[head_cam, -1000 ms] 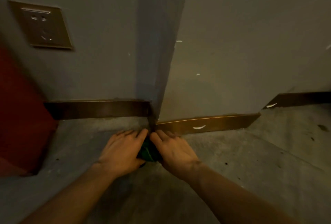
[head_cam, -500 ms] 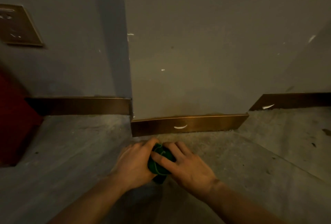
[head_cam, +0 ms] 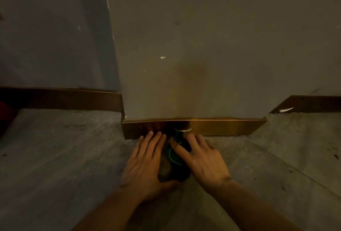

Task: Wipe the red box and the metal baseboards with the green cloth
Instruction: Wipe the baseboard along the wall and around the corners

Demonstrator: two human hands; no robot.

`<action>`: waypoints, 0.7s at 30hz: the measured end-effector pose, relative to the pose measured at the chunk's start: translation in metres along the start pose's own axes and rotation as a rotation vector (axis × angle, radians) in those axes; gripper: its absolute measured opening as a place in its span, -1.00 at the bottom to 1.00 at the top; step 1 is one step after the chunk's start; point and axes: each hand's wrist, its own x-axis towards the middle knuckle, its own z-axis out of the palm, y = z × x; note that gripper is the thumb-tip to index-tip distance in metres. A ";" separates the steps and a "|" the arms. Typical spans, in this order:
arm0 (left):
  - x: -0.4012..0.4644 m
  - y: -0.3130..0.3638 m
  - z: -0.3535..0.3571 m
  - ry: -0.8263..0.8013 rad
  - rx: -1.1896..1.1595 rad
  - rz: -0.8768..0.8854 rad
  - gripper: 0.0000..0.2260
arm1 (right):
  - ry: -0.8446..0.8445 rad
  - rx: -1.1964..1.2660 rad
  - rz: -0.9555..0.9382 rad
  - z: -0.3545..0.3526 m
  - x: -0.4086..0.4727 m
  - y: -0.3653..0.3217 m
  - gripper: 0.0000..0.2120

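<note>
1. Your left hand (head_cam: 145, 164) lies flat on the floor (head_cam: 60, 157), fingers stretched out and together, their tips touching the bottom edge of the front baseboard (head_cam: 221, 126); its thumb curls under the near end of the green cloth (head_cam: 175, 158).
2. Your right hand (head_cam: 204, 160) is spread too, palm down, with its index finger laid across the cloth and the other fingers splayed toward the baseboard.
3. The cloth is bunched into a dark wad wedged between your two hands. Its long axis runs from your wrists straight away from you, and its far tip touches the baseboard next to a white mark just beyond your right fingertips.
4. That front baseboard runs crosswise, left to right, ahead of both hands, at the foot of the wall (head_cam: 212, 46).
5. A second baseboard (head_cam: 73, 99) sits farther back, beyond and left of your left hand; a third (head_cam: 311, 103) lies far right of your right hand.
6. A sliver of the red box (head_cam: 4, 109) shows at the far left, well apart from your left hand.
</note>
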 end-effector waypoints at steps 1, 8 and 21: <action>0.000 -0.001 0.004 -0.024 0.025 0.014 0.14 | 0.016 -0.029 -0.020 0.004 0.004 0.000 -0.21; -0.005 -0.007 0.026 -0.027 0.056 -0.043 0.11 | 0.082 -0.179 -0.091 0.026 0.035 0.002 -0.54; -0.004 -0.011 0.032 -0.031 0.046 -0.041 0.13 | -0.012 -0.179 0.047 0.034 0.038 0.014 -0.59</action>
